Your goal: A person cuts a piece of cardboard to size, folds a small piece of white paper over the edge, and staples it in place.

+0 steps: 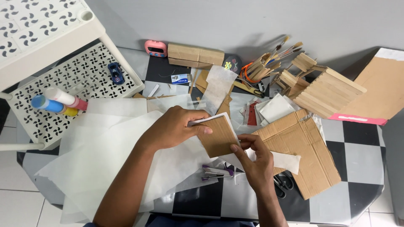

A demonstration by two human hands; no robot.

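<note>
Right now I have the small cardboard piece (217,136) pinched between both hands, just above the middle of the bench (362,155). My left hand (174,128) clamps its upper left edge, thumb on the brown face and fingers folded behind, together with a white sheet lying against the back of the card. My right hand (254,157) comes up from below and grips the lower right corner with its fingertips, where a strip of white paper (283,162) trails off to the right. The card's long axis runs from upper left to lower right, tilted, so it lies straight between the two hands; the left is the one with the fuller hold.

Beneath my left forearm spreads a large sheet of thin white paper (105,155). A purple stapler (216,172) lies just below the card, close to my right wrist. Black-handled scissors (283,183) sit partly under a large flat cardboard panel (305,151) to the right. Farther back stand a craft-stick model house (320,86), a bundle of brushes (269,61) and a pink timer (155,48). A white plastic rack (71,80) on the left carries glue bottles (59,103). Nothing blocks the card itself.
</note>
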